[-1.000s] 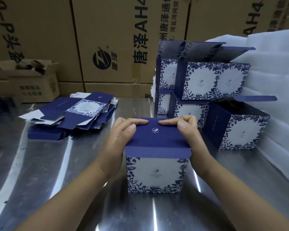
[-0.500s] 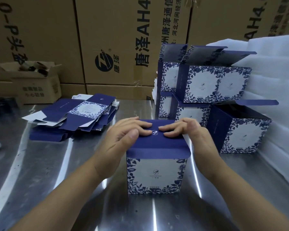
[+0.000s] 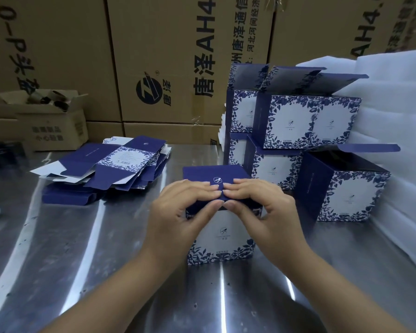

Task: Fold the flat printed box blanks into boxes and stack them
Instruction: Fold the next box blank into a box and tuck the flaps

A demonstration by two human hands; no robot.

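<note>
- Box upright on the steel table, at the centre and close to the viewer, white front with a blue leaf border facing the camera.
- Navy lid folded flat over the top, white logo near its front edge.
- Left hand at the lid's front edge: fingers curled over the top, thumb below at the front, pinching the edge narrowly.
- Right hand mirrored on the same edge: fingers on top, thumb underneath, same narrow pinch; fingertips touching those of the left just below the logo.
- Pile of flat blanks on the table to the left, well apart from the box, loosely fanned, navy and floral sides up.
- Stack of folded boxes behind and to the right, two tiers high, top flaps standing open.
- One open box alone on the table just right of the stack's lower tier, lid flap raised at the back.
- White foam sheets piled along the right edge, behind the folded boxes.
- Brown cartons with printed lettering walling the back; a small open carton at back left.
</note>
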